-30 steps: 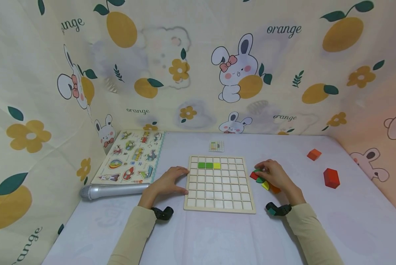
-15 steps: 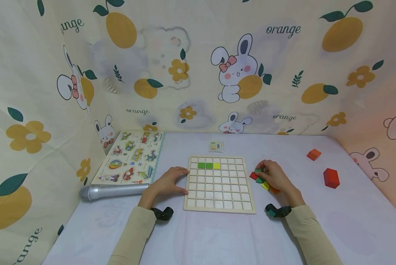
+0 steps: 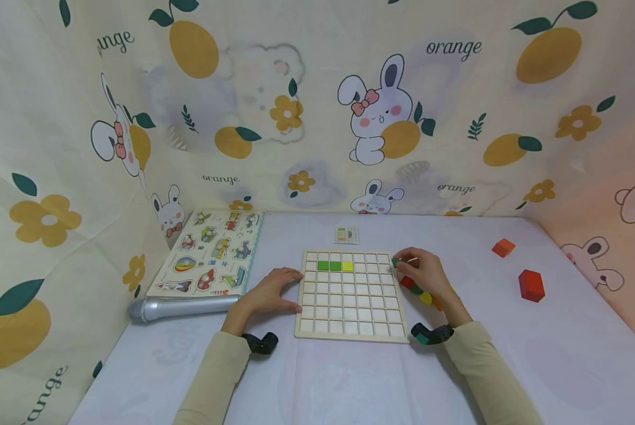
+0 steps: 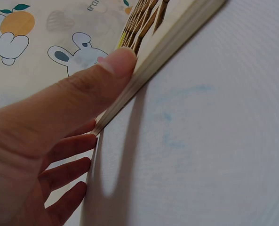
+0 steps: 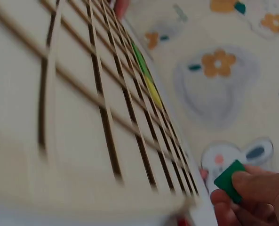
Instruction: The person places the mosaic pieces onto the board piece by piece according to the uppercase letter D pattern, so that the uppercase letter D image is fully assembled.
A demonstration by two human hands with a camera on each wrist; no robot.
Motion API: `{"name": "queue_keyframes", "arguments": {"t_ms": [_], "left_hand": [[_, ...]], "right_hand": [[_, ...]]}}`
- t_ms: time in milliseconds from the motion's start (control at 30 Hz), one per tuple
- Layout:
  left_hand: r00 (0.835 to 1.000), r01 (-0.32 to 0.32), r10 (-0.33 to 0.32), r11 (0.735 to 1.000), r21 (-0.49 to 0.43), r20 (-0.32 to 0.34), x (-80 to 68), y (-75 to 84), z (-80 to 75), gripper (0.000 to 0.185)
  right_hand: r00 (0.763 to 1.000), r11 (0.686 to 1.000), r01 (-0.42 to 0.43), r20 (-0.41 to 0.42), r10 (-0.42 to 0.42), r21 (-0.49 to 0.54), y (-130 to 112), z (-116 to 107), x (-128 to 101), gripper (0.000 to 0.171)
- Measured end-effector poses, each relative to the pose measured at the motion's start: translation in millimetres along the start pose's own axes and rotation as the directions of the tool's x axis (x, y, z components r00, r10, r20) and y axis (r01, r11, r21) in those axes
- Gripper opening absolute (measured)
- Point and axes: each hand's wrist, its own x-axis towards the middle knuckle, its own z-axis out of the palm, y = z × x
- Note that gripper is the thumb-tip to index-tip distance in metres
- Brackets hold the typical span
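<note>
Now green cube (image 5: pixel 229 181) — small, square-faced.

One grid board (image 3: pixel 352 321), three tiles (image 3: pixel 335 265) in it, two orange-red blocks (image 3: pixel 531 285), one picture puzzle (image 3: pixel 211 251), one silver microphone (image 3: pixel 182 306).

Head view looks down from above; both wrist views skim the grid board (image 3: pixel 352 293) closely.

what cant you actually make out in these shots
- Small card beyond the grid board: too small in the head view to read its pattern.
- Loose pieces beside the board: partly hidden under the right hand, so no count.
- Green piece: right wrist view is blurred and fingers cover part of it; full shape unclear.
- Left hand: left wrist view cuts off the palm.
</note>
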Motion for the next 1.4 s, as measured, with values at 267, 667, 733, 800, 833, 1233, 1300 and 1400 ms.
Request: {"name": "queue_keyframes", "arguments": {"t_ms": [267, 667, 733, 800, 833, 1233, 1300, 1400], "left_hand": [[1.000, -0.002, 0.002, 1.000, -0.006, 0.000, 0.1, -0.3, 0.3, 0.077], [1.000, -0.009, 0.009, 1.000, -0.007, -0.005, 0.7, -3.0, 1.1, 0.077], [1.000, -0.010, 0.010, 1.000, -0.006, -0.004, 0.7, -3.4, 1.1, 0.077], [1.000, -0.012, 0.012, 1.000, -0.003, -0.003, 0.9, -3.9, 1.2, 0.077], [1.000, -0.014, 0.014, 1.000, -0.003, -0.003, 0.9, -4.1, 1.3, 0.077], [1.000, -0.018, 0.018, 1.000, 0.003, -0.003, 0.5, -4.6, 1.3, 0.077], [1.000, -0.023, 0.023, 1.000, 0.004, -0.004, 0.5, -4.4, 1.0, 0.077], [1.000, -0.022, 0.022, 1.000, 0.006, -0.002, 0.4, -4.1, 0.7, 0.077]], "right_hand": [[0.995, 0.984, -0.086, 0.053, 0.079, 0.156, -26, 33, 4, 0.019], [0.999, 0.997, 0.017, 0.044, -0.020, 0.069, -33, 65, 3, 0.010], [1.000, 0.998, 0.012, 0.028, -0.014, 0.055, -34, 66, 3, 0.009], [1.000, 0.999, 0.009, 0.020, -0.009, 0.032, -36, 67, 2, 0.009], [1.000, 1.000, 0.003, 0.016, -0.003, 0.022, -36, 68, 2, 0.009], [0.999, 0.999, 0.029, 0.042, -0.031, 0.039, -34, 62, 1, 0.012], [0.999, 0.999, 0.023, 0.032, -0.024, 0.039, -31, 56, 0, 0.016], [0.999, 0.999, 0.047, -0.012, -0.047, 0.005, -23, 44, -1, 0.019]]}}
